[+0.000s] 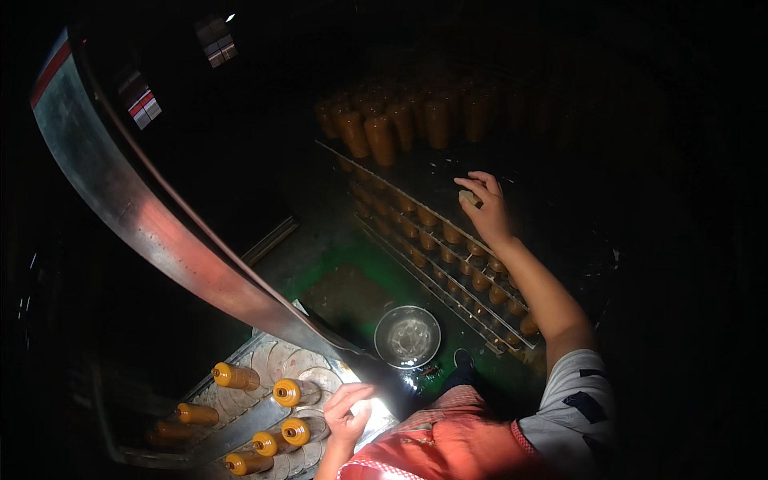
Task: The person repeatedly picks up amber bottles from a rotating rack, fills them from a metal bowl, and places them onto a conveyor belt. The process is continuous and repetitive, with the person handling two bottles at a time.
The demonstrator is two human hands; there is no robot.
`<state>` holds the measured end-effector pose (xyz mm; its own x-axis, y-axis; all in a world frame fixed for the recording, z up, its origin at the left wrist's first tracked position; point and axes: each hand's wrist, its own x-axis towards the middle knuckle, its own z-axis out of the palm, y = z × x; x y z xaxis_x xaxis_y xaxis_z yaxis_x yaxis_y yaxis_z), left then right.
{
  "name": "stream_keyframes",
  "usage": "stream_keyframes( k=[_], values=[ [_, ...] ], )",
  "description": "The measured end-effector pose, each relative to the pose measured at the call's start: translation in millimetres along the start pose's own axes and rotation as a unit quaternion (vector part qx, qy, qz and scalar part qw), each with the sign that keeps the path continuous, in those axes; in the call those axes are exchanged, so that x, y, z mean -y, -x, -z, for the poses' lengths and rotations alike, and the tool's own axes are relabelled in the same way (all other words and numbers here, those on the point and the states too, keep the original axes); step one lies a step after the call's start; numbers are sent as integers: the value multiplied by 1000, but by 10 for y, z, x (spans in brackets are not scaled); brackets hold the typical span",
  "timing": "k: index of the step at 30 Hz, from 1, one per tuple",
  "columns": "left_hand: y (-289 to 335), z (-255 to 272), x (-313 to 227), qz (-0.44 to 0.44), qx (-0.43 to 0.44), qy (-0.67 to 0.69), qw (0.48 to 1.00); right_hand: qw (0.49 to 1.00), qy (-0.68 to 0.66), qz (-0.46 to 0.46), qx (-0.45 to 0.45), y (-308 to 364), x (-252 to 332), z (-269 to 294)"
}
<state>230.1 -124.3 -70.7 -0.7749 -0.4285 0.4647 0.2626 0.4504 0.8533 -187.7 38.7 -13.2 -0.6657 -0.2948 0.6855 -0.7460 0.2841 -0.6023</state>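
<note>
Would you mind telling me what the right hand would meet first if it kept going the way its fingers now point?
The right hand points up and left over the rack. It would probably first meet the standing orange bottles at the back, though the darkness leaves depth uncertain.

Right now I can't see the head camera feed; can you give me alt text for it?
In a dark room, the person's right hand reaches out to a rack of orange bottles, holding a small pale object, while the left hand rests on a lit tray of orange-capped bottles. A metal bowl sits on the green floor between them.
</note>
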Motion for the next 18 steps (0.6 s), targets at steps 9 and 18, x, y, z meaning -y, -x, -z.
stream_keyframes(
  k=[9, 18],
  values=[
    [-4296, -1798, 491, -74, -34, -204, 976, 976, 203, -77, 34, -2701, -2591, 447],
    [-6634, -2487, 1640, -26, 62, -474, 878, 974, 198, -99, 56, -3512, -3397, -39]
  ],
)
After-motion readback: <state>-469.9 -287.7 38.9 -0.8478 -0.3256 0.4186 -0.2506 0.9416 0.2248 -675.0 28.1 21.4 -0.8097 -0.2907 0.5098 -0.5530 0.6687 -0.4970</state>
